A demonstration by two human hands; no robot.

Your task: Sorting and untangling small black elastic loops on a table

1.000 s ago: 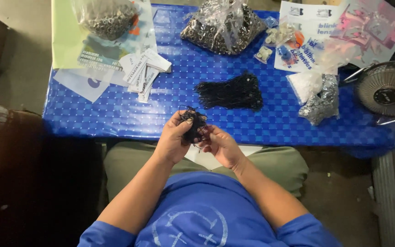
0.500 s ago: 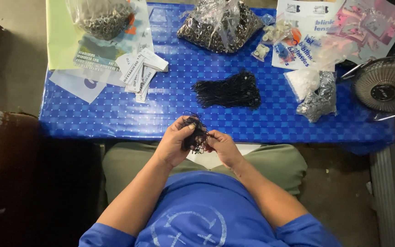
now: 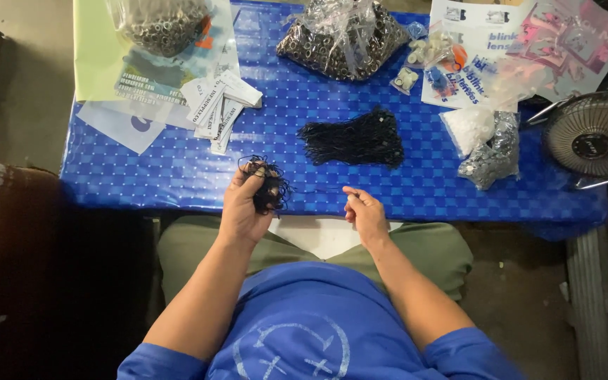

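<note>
Black thin loop strings, tangled bunch, sit clamped in left hand, fingers curled round them, held at near edge of blue checkered plastic-covered table. Going by size after that: table takes up most of the view, person in blue shirt seated at it. Round grey metal-grille fan at far right, off table edge. Clear plastic bag of small dark metal rings at top centre, open top, rings heaped inside. Second clear bag of similar metal rings at top left, lying on pale green paper sheet. Printed clear packets top right, contents unclear. Flat pile of black strings with small tags mid-table, well apart from both hands. Smaller clear bag of silvery bits right of it, touching bag of white bits. White paper labels fanned out left of centre. Right hand at table edge, fingertips pinched together on something tiny, cannot tell what; hands apart.
</note>
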